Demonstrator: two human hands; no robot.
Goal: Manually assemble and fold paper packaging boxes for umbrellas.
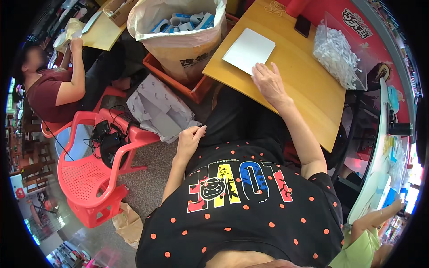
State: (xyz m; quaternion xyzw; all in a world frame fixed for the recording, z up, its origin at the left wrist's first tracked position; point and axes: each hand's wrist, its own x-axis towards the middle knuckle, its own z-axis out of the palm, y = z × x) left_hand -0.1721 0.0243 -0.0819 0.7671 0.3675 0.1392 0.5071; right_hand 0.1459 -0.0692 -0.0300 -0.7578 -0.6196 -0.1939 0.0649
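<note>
A white rectangular sheet or thin stack of sheets (249, 51) lies on the yellow wooden table (308, 96) near its left edge. My right hand (270, 85) rests flat at the near corner of the white sheets, fingers stretched and the thumb apart. Beside my thigh, off the table, is my left hand (191, 139). Its fingers are curled together in a pinch; whatever they might hold is too small to make out. A clear bin of white paper-like strips (337, 56) stands at the table's right side.
A dark phone (303, 26) and rubber bands (275, 8) lie at the table's far end. To the left are a large sack (187, 53) of blue-and-white pieces in an orange crate (192, 94), crumpled grey wrapping (156, 107), and a red chair (87, 176) with black cables. Another person sits at far left.
</note>
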